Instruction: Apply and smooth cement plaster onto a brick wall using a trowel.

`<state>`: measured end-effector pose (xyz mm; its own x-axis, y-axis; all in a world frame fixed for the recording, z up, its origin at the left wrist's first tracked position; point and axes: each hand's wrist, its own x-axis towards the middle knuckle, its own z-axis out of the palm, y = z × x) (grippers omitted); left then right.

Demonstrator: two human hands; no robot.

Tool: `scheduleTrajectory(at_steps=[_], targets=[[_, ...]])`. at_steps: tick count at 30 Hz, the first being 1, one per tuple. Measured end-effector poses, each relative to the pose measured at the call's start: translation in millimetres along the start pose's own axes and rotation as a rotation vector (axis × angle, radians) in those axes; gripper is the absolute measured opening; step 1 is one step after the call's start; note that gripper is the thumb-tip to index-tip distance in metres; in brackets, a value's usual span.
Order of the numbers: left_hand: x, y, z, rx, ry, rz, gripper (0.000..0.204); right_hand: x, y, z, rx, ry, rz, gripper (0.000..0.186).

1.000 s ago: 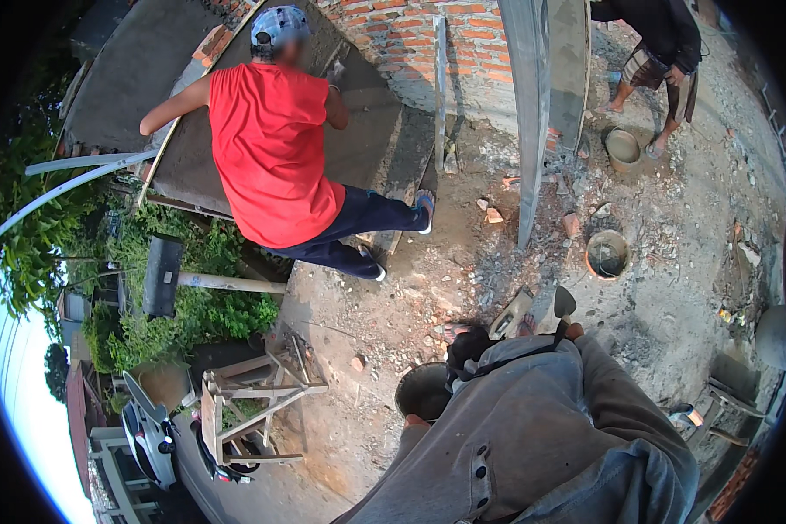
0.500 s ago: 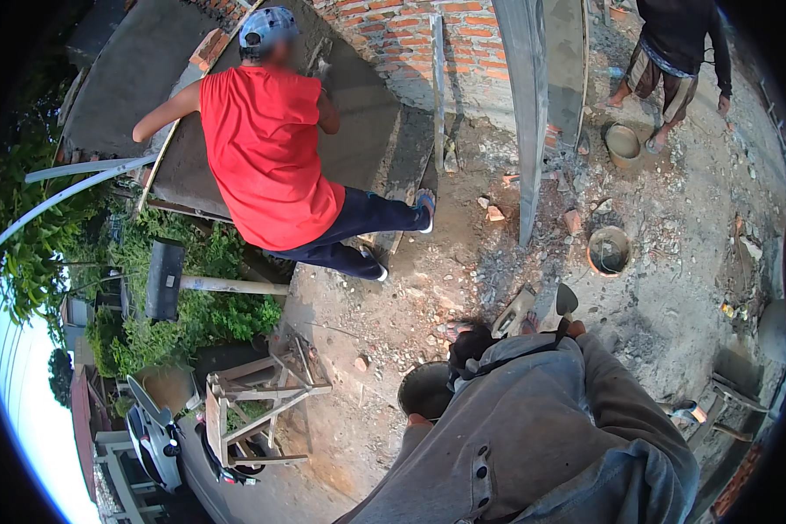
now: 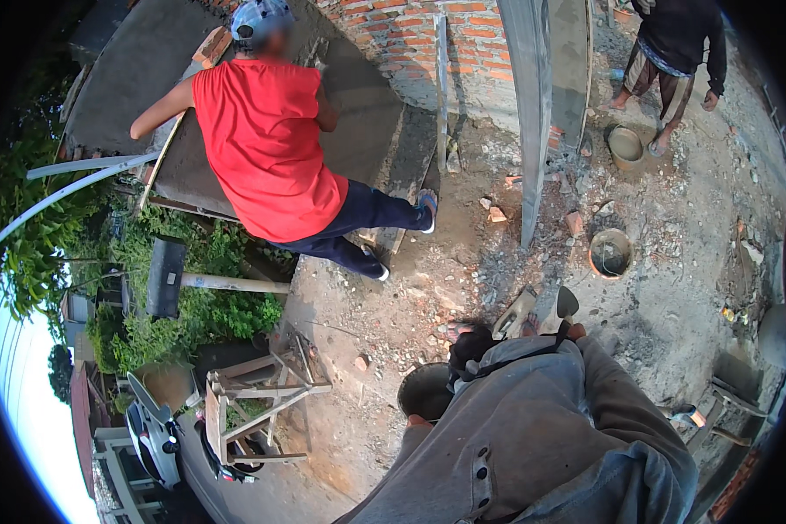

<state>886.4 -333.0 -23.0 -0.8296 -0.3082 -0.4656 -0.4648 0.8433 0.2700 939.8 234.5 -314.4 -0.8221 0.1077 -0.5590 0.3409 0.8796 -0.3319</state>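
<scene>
- Lower left: a wooden stand (image 3: 215, 424) is set on open ground; it could be tipped if its splayed legs were bumped.
- Upper left: a co-worker in red (image 3: 271, 148) is seen bent over wet-looking grey cement (image 3: 358, 122); footing could be lost, since the legs are planted wide near the edge.
- Lower centre: a dark bucket (image 3: 425, 375) is reached by the left hand (image 3: 419, 421), fingers at its rim; whether they are closed on it cannot be told, as the hand is mostly hidden by the sleeve. If the hold is slight, the bucket could be tilted or dropped.
- Right of centre: a trowel (image 3: 567, 303) is clamped in the right hand (image 3: 576, 332), blade pointing up the frame; a knock could be caused by a careless swing.
- Farther up: a broken brick (image 3: 575, 223) is left on rubble, where a foot could be caught.
- Upper right: two buckets, one orange-sided (image 3: 596, 269), one (image 3: 627, 164) beside the feet of a dark-clad co-worker (image 3: 677, 39), could be kicked over.
</scene>
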Motion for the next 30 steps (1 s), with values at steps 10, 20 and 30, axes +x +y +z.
scheduleTrajectory(at_steps=[10, 20, 30], targets=[[12, 6, 0, 0.039, -0.179, -0.18, 0.022, -7, 9, -4, -0.111, 0.002, -0.074, 0.024], [23, 6, -15, 0.094, -0.357, -0.364, 0.026, 75, -31, -16, -0.207, -0.005, -0.147, 0.022], [38, 5, -36, 0.144, -0.51, -0.518, 0.031, 51, -24, -11, -0.23, 0.029, -0.167, 0.02]])
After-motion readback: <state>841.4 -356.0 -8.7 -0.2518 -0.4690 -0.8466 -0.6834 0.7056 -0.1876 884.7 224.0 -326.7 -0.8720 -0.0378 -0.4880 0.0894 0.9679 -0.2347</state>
